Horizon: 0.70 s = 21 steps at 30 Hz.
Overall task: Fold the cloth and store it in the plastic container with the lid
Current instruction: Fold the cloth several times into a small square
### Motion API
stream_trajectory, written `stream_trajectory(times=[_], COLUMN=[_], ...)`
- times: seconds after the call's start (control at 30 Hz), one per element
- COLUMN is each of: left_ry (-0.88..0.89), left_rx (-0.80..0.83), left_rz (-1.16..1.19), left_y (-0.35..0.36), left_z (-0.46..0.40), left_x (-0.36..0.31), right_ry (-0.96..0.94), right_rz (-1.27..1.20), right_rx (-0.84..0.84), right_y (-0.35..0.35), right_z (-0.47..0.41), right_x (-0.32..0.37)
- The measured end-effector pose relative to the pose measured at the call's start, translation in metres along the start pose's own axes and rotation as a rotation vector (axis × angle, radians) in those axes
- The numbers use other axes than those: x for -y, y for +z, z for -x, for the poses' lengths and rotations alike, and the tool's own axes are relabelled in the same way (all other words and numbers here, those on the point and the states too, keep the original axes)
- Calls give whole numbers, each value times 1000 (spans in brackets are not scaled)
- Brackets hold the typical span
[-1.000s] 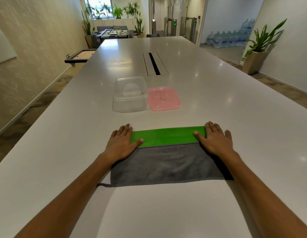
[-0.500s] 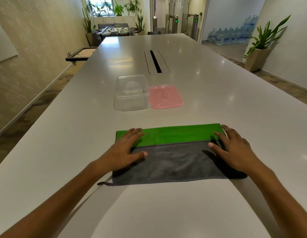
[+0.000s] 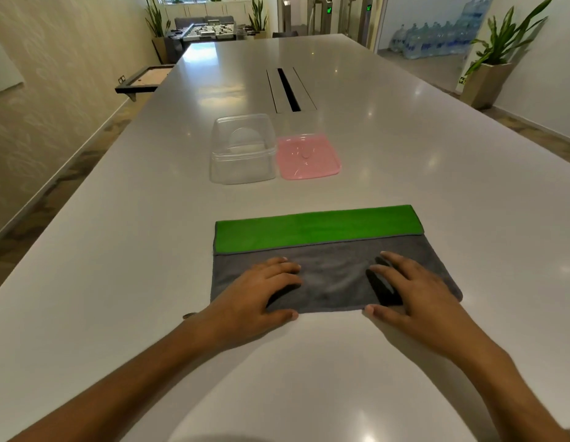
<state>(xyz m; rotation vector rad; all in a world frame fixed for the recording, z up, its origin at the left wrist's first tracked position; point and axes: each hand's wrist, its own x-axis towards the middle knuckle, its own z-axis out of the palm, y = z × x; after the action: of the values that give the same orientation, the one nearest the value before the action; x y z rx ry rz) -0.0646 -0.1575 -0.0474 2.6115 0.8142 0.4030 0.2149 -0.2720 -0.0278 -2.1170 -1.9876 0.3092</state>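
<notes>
Grey cloth (image 3: pixel 328 269) near edge now under both hands' loosely spread fingers (image 3: pixel 287 266), gripping nothing.

White table (image 3: pixel 405 161), potted plant (image 3: pixel 497 55), water bottles (image 3: pixel 436 39) behind.

Cloth (image 3: pixel 328 275) near corners under hands

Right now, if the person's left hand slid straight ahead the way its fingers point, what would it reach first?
The left hand lies on the grey part of the folded cloth, fingers pointing forward and somewhat right. It would probably cross the cloth's green band first; the pink square plastic lid lies farther along roughly that line.
</notes>
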Motion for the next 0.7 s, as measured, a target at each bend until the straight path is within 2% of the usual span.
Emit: stream_trajectory(times=[0.17, 0.33, 0.53, 0.7], left_ry=[90, 136, 173, 104], left_rx=[-100, -134, -188, -246], left_rz=[-68, -162, -257, -146], left_y=[4, 9, 15, 10], left_z=[-3, -5, -6, -10], left_x=[-17, -29, -33, -38], right_ry=[-68, -105, -144, -131], right_rz=[-40, -62, -94, -74], right_rx=[-47, -124, -93, -81], right_y=[10, 16, 22, 20], right_z=[-3, -5, -4, -4], right_x=[25, 41, 46, 46])
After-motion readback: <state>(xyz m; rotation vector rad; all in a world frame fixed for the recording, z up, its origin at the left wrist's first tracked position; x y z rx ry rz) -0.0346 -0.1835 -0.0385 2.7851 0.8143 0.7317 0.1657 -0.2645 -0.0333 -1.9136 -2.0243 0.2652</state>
